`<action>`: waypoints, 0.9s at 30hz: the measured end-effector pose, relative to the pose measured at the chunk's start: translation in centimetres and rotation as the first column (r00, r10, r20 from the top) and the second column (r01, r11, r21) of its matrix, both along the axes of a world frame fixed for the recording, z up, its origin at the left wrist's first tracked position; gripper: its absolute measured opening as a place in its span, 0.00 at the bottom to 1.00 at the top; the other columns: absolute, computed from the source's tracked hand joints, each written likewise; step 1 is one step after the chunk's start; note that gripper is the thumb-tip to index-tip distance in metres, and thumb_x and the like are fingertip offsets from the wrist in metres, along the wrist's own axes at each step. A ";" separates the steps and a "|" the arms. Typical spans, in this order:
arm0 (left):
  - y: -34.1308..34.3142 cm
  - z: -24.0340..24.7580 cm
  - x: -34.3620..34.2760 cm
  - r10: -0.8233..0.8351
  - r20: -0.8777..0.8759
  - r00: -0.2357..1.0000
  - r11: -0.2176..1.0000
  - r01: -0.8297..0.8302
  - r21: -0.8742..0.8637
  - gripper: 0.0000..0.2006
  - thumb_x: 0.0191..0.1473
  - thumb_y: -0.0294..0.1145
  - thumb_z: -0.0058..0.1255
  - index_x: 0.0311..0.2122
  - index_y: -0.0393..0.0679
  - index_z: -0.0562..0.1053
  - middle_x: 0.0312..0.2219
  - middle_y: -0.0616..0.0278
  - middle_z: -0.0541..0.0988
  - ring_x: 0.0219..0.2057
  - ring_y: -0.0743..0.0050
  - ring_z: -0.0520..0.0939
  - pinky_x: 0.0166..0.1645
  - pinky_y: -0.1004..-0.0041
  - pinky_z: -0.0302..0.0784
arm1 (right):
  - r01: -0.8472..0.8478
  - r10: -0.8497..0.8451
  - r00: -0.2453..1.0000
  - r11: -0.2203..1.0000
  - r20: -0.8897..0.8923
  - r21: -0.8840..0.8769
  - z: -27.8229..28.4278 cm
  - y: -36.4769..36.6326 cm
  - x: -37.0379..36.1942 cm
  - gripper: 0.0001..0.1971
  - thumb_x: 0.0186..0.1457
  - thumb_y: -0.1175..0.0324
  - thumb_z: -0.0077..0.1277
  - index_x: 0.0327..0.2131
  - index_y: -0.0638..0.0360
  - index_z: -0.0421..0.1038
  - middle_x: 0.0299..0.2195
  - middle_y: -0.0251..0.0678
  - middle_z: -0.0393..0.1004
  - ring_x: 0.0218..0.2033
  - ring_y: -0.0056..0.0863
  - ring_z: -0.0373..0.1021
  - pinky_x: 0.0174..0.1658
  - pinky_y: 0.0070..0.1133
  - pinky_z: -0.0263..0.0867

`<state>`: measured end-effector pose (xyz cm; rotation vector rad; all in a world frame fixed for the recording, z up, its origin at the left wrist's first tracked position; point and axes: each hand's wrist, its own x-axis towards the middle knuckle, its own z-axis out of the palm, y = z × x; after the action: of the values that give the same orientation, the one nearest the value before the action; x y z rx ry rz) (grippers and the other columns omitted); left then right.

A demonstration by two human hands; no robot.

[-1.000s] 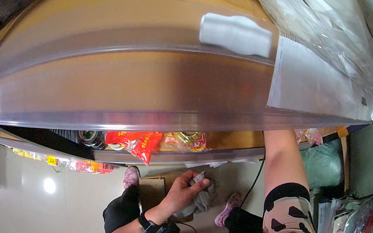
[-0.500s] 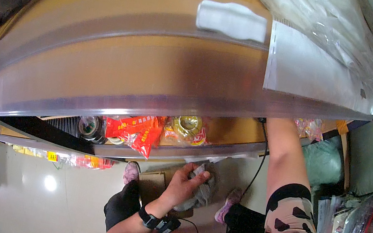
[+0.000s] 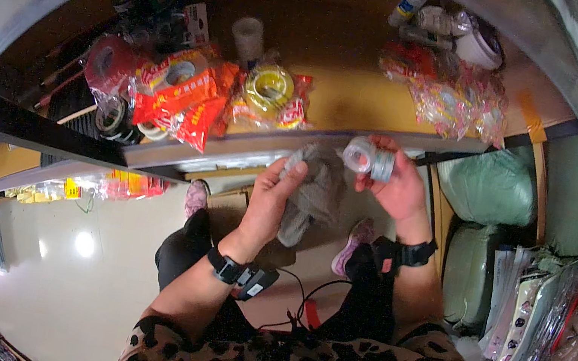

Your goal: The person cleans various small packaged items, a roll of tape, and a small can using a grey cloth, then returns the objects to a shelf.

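**Pack of rolls [image 3: 371,161] in the right hand [image 3: 402,190], its ringed end toward the left hand [image 3: 271,204]**

The pack of rolls, pale and wrapped in clear plastic, is in front of the shelf [image 3: 340,105], near its front edge and toward the right-hand part of it. Its long axis runs roughly left to right, with the open ring end facing left. The right hand is the nearer one: its fingers are partly curled around the pack's right end. The left hand lies to the left and slightly lower, apart from the pack, its thumb and fingers pinched together on the grey cloth [image 3: 315,200]. The cloth hangs between the two hands; whether its top touches the plastic, I cannot tell.

On the shelf, red packets [image 3: 190,110] and a yellow tape roll [image 3: 270,88] lie along the front edge to the left, and pink-patterned packets [image 3: 458,106] sit near the right-hand end.

Half a second ago the right forearm reached in under the clear strip on the shelf's front, its hand hidden; now that hand is out in the open with the pack. The left hand still has the cloth. The view has changed too, so the shelf's inside shows where the strip filled the upper part.
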<state>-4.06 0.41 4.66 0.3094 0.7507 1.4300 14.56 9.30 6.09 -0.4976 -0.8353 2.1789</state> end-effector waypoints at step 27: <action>1.4 -2.4 3.3 -0.552 -0.417 0.722 0.812 0.580 -0.072 0.22 0.44 0.29 0.51 0.46 0.37 0.63 0.37 0.63 0.71 0.40 0.79 0.69 0.46 0.78 0.64 | 0.005 -0.279 0.840 0.861 0.466 0.509 -3.1 -5.6 2.6 0.17 0.41 0.65 0.49 0.38 0.60 0.65 0.36 0.32 0.66 0.40 0.23 0.62 0.45 0.21 0.58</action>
<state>-0.81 1.82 2.24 0.8483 0.8606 0.7961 17.16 3.75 2.94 -0.8804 -1.5439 1.5990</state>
